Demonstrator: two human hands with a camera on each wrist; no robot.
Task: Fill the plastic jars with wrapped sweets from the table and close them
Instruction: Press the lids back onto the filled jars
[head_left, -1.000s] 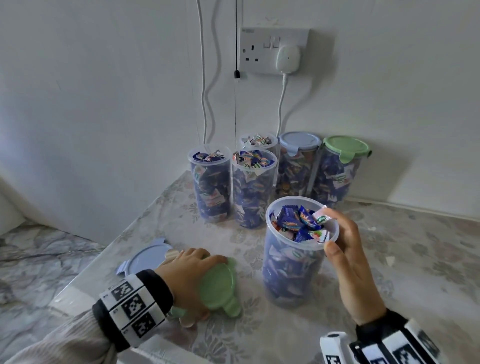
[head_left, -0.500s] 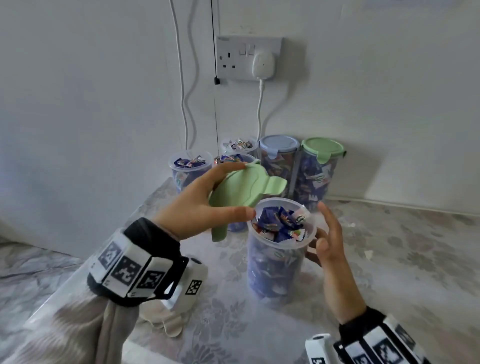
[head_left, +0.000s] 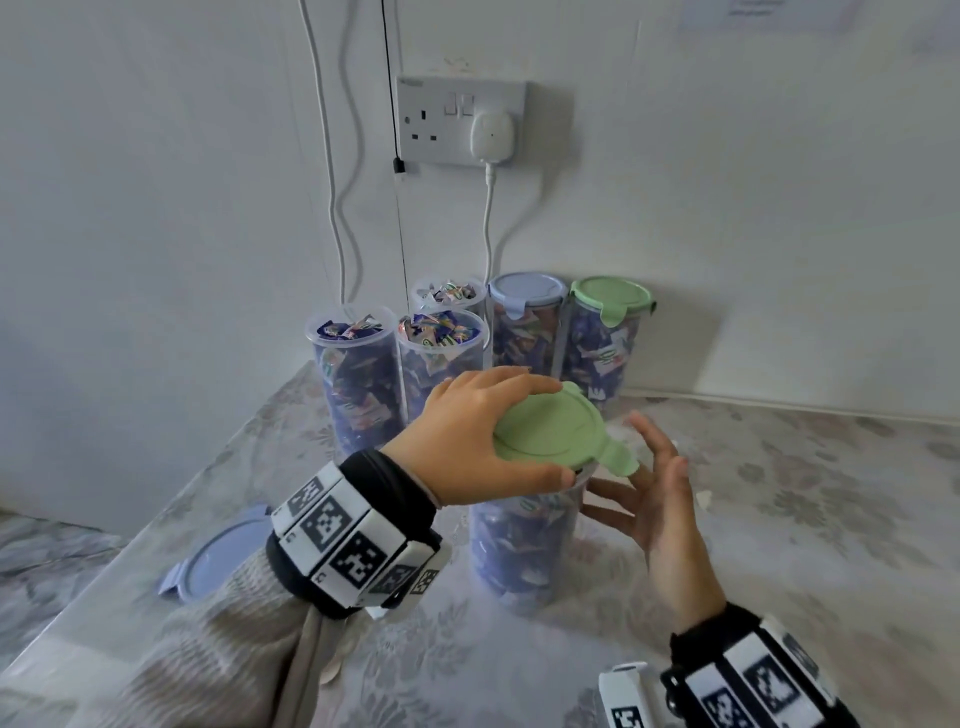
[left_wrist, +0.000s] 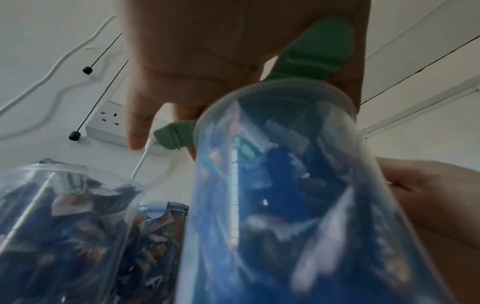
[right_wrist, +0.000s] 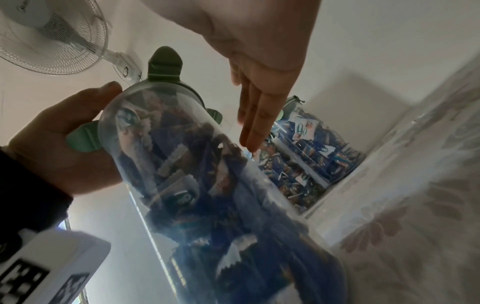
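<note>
A clear plastic jar (head_left: 519, 545) packed with blue-wrapped sweets stands near the table's front. A green lid (head_left: 550, 434) with clip flaps lies on its mouth, slightly tilted. My left hand (head_left: 467, 436) grips the lid from the left, thumb on the near edge and fingers over the far edge. In the left wrist view the jar (left_wrist: 285, 195) fills the frame under a lid flap (left_wrist: 319, 51). My right hand (head_left: 654, 499) is at the jar's right side with straight, spread fingers, thumb by the wall. In the right wrist view its fingers (right_wrist: 257, 123) point down beside the jar (right_wrist: 194, 174).
Against the wall stand three open filled jars (head_left: 353, 379) (head_left: 441, 358) (head_left: 449, 293), a blue-lidded jar (head_left: 524, 322) and a green-lidded jar (head_left: 608, 332). A loose blue lid (head_left: 218, 556) lies near the table's left edge. A wall socket (head_left: 462, 122) with cables hangs above.
My left hand picked the green lid up off the table and brought it onto the near jar. My right hand left the jar's rim and opened beside it.
</note>
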